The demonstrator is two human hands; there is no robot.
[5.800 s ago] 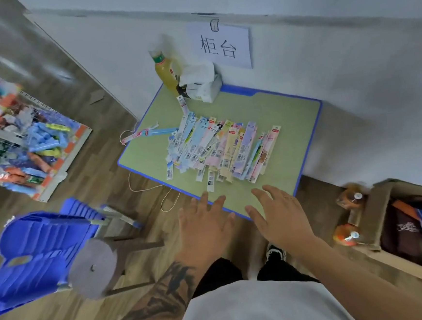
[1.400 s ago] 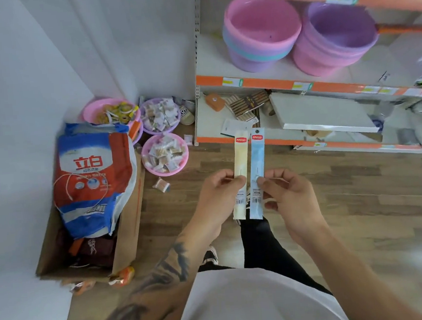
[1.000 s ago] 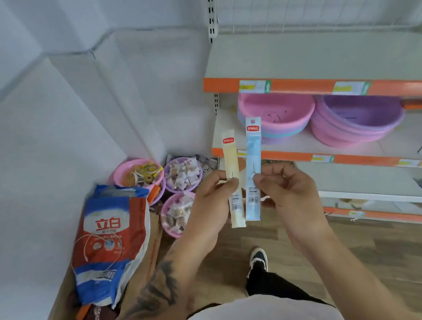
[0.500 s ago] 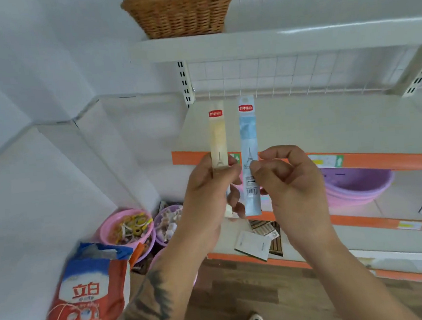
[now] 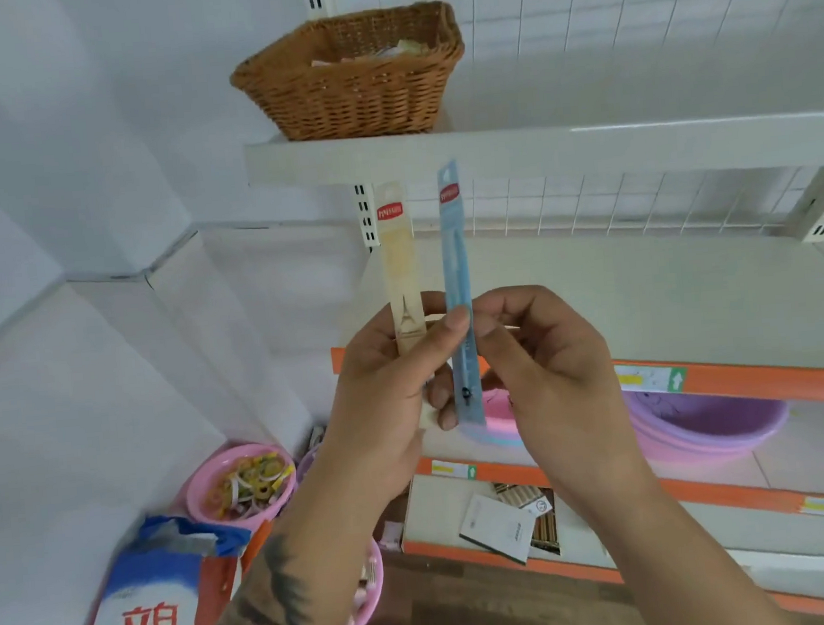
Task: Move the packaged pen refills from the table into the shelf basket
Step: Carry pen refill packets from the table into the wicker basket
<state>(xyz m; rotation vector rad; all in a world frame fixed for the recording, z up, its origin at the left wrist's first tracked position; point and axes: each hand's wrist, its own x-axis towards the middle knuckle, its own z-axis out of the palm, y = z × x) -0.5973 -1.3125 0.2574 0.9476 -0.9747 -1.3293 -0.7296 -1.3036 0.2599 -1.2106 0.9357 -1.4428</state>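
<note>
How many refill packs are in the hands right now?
2. The yellow refill pack is pinched in the left hand; the blue refill pack is pinched in the right hand. Both stand upright below the wicker basket, whose contents may hide more.

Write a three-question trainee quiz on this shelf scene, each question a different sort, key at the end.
1. True or false: the brown woven wicker basket stands on the white top shelf, above both hands.
2. Multiple choice: the left hand holds which pack? A) the pale yellow packaged pen refill B) a pink plastic bowl C) a red detergent bag
3. Fill in: the right hand pinches the light ____ packaged pen refill.

Key: 1 true; 2 A; 3 blue
</note>
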